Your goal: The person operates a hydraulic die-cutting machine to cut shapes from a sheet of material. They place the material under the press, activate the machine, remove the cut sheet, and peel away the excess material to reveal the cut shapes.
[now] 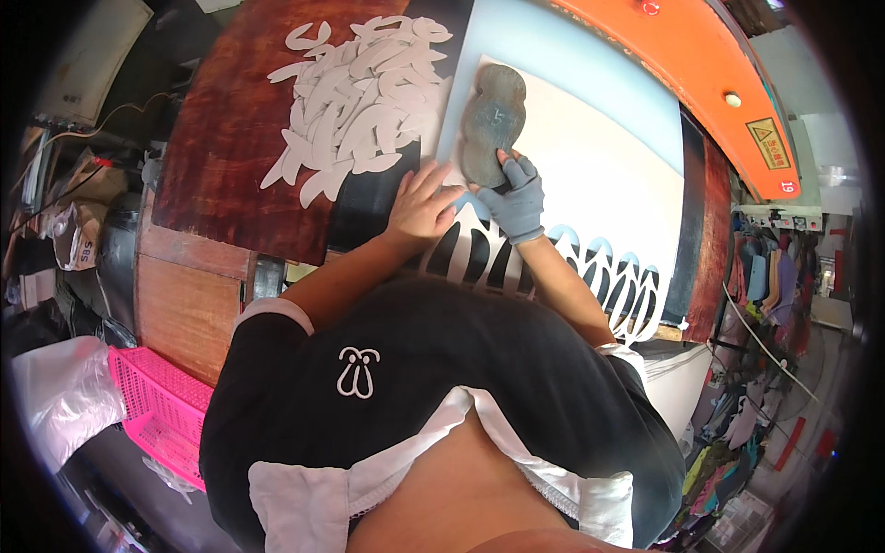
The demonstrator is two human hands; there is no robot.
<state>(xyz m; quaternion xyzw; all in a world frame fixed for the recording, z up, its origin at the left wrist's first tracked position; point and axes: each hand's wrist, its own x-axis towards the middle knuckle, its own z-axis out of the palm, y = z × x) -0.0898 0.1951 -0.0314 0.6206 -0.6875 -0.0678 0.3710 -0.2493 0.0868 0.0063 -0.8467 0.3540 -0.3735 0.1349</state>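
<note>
A dark grey cutting die [495, 115] with a wavy outline lies on a white sheet [595, 152], near its left edge. My right hand [516, 198], in a grey glove with bare fingertips, grips the die's near end between thumb and fingers. Close beside it on the left, my bare left hand [422, 207] has its fingers stretched out over the sheet's near left corner. Whether those fingers touch the sheet, I cannot tell. Along the near edge, the sheet has rows of crescent-shaped cut-outs [475, 251], partly hidden by my forearms and shirt.
A heap of white crescent-shaped pieces [369, 101] lies on a reddish-brown board [230, 138] at the left. An orange machine beam [710, 78] crosses the far right. A pink basket [161, 405] stands low at the left; garments [770, 272] hang at the right.
</note>
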